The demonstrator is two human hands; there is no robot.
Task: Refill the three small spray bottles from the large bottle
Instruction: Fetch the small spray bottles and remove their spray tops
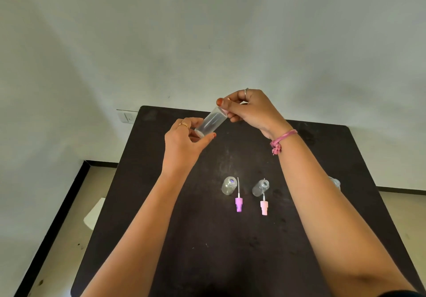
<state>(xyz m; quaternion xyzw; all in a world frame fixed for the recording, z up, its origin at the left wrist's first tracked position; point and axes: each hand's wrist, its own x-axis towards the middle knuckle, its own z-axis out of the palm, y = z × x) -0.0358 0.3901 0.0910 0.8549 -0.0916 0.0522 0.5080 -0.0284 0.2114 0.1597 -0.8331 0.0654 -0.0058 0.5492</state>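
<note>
No legible txt or labels on anything.

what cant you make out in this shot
Head view only:
- Large bottle: mostly hidden behind the right forearm; only a clear sliver shows.
- Spray cap of the held small bottle: covered by the right hand fingers.
- Liquid levels in the two open bottles: too small and clear to tell.
</note>
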